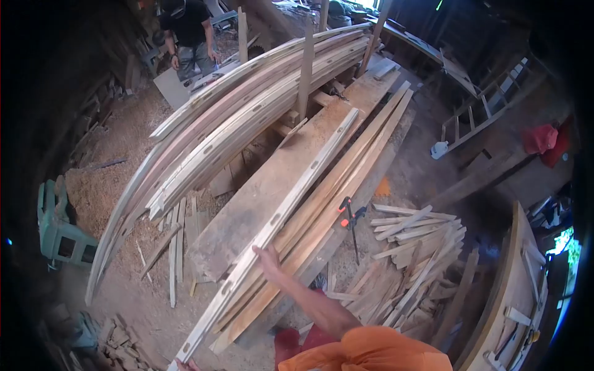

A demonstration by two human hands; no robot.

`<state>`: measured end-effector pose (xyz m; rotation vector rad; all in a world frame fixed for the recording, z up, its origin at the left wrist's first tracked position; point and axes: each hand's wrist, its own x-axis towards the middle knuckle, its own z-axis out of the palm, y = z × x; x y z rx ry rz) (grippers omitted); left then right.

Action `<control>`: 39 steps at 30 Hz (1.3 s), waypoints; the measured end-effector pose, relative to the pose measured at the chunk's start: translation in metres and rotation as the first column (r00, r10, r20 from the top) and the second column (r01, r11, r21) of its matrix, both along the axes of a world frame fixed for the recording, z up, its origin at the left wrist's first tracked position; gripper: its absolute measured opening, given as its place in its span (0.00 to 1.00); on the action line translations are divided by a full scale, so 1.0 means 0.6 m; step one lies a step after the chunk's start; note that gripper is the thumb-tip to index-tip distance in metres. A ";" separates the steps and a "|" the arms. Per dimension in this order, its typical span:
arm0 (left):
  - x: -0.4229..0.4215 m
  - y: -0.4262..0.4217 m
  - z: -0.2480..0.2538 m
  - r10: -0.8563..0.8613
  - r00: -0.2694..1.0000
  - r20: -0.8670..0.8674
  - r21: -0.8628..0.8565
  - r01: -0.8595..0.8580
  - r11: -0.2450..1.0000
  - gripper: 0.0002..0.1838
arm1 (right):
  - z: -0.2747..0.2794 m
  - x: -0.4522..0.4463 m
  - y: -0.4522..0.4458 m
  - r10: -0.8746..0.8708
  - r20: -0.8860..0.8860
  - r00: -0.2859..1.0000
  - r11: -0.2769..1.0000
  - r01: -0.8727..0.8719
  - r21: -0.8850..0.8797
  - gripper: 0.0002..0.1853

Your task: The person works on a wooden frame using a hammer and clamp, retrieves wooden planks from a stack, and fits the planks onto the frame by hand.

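Note:
A long pale wooden strip (275, 217) with oval slots along it runs diagonally from the bottom edge up across a wide plank (247, 213). Partway along the strip, my right hand (268, 262) is closed around its edge. At the strip's near end, my left hand (186, 365) grips it, mostly cut off by the frame's bottom edge. Just right of the strip lie several long bare boards (322, 229). A bar clamp (352, 222) with orange pads sits on the bench edge beside those boards.
Curved slotted strips (247, 99) are stacked at left against upright posts (305, 68). Wood offcuts (421, 241) pile up at right. A green plastic sawhorse (62, 232) stands at left. Another person (189, 34) is at the back left. A ladder (486, 105) leans at right.

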<state>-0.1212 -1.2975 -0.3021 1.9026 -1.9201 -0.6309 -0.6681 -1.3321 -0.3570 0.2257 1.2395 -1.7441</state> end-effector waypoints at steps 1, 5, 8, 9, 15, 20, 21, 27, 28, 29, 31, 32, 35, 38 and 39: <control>-0.027 0.007 -0.004 -0.012 0.994 -0.105 -0.012 0.011 1.000 0.43 | 0.025 -0.016 0.017 -0.005 0.072 0.997 0.999 0.003 0.033 0.31; -0.124 0.029 -0.041 -0.072 0.871 -0.486 -0.057 0.050 0.997 0.35 | -0.004 -0.148 0.031 -0.080 -0.010 0.997 0.997 0.080 0.021 0.28; -0.265 -0.025 -0.108 -0.293 0.859 -0.420 -0.193 0.230 0.954 0.32 | -0.081 -0.337 -0.012 -0.117 0.037 0.993 0.993 0.118 -0.025 0.28; -0.314 -0.077 -0.159 0.103 0.511 -0.854 0.130 0.018 0.991 0.31 | -0.074 -0.405 -0.018 -0.067 -0.038 0.997 0.997 0.066 -0.030 0.28; -0.662 -0.258 -0.354 0.650 -0.071 -0.756 0.638 0.142 0.757 0.29 | -0.050 -0.539 0.078 0.215 -0.440 0.872 0.962 -0.110 0.251 0.49; -0.854 -0.351 -0.504 0.896 -0.234 -0.377 0.879 0.215 0.426 0.17 | -0.182 -0.351 0.407 0.362 -0.156 0.919 0.912 -0.315 0.262 0.15; -0.905 -0.343 -0.474 0.879 -0.184 -0.441 0.892 0.016 0.451 0.18 | -0.275 -0.299 0.496 0.487 -0.267 0.832 0.770 -0.264 0.580 0.16; -0.985 -0.389 -0.457 0.871 -0.007 -0.492 0.867 0.084 0.491 0.22 | -0.259 -0.130 0.798 0.443 0.077 0.893 0.652 -0.380 0.657 0.17; -0.990 -0.401 -0.459 0.868 0.080 -0.489 0.870 0.107 0.481 0.26 | -0.275 -0.136 0.824 0.645 -0.033 0.763 0.574 -0.455 0.681 0.16; -0.988 -0.410 -0.457 0.858 0.170 -0.484 0.875 0.123 0.469 0.30 | -0.280 -0.136 0.814 0.072 0.266 0.961 0.753 -0.227 0.618 0.14; -0.978 -0.416 -0.390 0.939 0.197 -0.283 0.914 0.351 0.203 0.37 | -0.275 -0.168 0.759 0.202 0.178 0.963 0.718 -0.270 0.642 0.15; -0.964 -0.402 -0.369 0.944 0.165 -0.284 0.916 0.338 0.216 0.37 | -0.271 -0.181 0.728 0.285 0.089 0.954 0.695 -0.270 0.666 0.15; -0.922 -0.376 -0.343 0.936 0.105 -0.337 0.848 0.465 0.254 0.41 | -0.300 -0.258 0.569 0.683 -0.178 0.709 0.609 -0.418 0.674 0.17; -0.860 -0.368 -0.347 0.874 0.040 -0.484 0.795 0.436 0.421 0.35 | -0.399 -0.306 0.384 0.588 -0.575 0.569 0.802 -0.316 0.507 0.17; -0.834 -0.364 -0.341 0.816 0.100 -0.569 0.760 0.443 0.475 0.29 | -0.318 -0.321 0.277 0.577 -0.547 0.606 0.816 -0.401 0.416 0.16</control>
